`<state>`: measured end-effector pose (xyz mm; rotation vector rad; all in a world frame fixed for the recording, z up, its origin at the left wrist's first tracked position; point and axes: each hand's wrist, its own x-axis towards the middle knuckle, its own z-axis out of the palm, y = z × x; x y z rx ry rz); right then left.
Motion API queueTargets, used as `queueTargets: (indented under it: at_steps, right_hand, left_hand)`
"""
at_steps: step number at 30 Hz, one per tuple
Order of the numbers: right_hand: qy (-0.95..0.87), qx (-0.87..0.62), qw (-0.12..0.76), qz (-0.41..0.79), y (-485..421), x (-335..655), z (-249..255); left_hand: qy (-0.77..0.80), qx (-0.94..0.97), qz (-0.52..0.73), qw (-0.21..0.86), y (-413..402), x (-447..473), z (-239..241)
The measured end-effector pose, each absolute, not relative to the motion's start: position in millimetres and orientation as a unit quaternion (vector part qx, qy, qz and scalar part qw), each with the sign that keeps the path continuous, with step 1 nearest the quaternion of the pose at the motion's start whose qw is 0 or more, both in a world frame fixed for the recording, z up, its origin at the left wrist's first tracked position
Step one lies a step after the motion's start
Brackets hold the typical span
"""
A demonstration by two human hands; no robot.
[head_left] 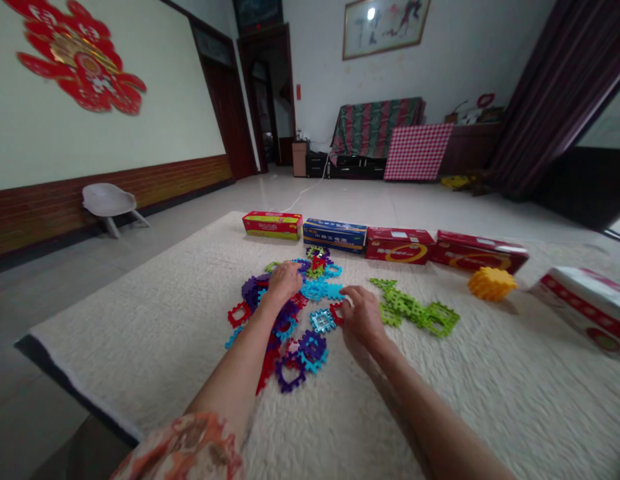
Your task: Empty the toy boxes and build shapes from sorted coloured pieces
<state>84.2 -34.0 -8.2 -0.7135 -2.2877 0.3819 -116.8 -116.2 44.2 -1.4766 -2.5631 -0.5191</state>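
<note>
A heap of notched plastic building pieces, purple, red and light blue, lies on the pale fleecy mat (140,300). My left hand (285,283) reaches into its upper part, fingers curled down among purple and blue pieces; what they grip is hidden. My right hand (363,315) is at the heap's right side, its thumb and forefinger closed at the end of a light blue notched piece (323,289). Just under those fingertips lies a red square frame piece (336,313), beside a clear blue square piece (322,321). Purple ring-like pieces (290,373) lie nearer me.
Green notched pieces (410,307) are grouped right of my right hand, with a yellow stack (491,284) farther right. Behind stand a red-and-green box (273,225), a blue box (335,235) and red boxes (400,245). A white-and-red box (590,307) sits at the right.
</note>
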Motion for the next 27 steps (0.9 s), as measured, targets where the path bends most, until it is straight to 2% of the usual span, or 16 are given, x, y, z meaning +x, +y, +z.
queueTargets:
  at_steps: [4, 9, 13, 21, 27]
  right_hand:
    - [-0.895, -0.281, 0.302, 0.172, -12, 40, -2]
    - [-0.917, -0.295, 0.238, 0.121, -2, 1, 5]
    - [-0.931, -0.285, 0.219, 0.063, 1, -15, 8]
    - [-0.941, -0.316, 0.115, 0.042, 8, -30, 28]
    - [-0.948, -0.3, 0.106, 0.015, 4, -36, 31]
  left_hand:
    - [-0.89, -0.431, -0.136, 0.054, -112, -165, 51]
    - [-0.904, -0.409, -0.12, 0.034, -101, -191, 37]
    - [-0.906, -0.41, -0.107, 0.018, -98, -197, 27]
    - [-0.91, -0.401, -0.107, 0.013, -97, -197, 29]
    - [-0.897, -0.416, -0.148, 0.032, -101, -184, 45]
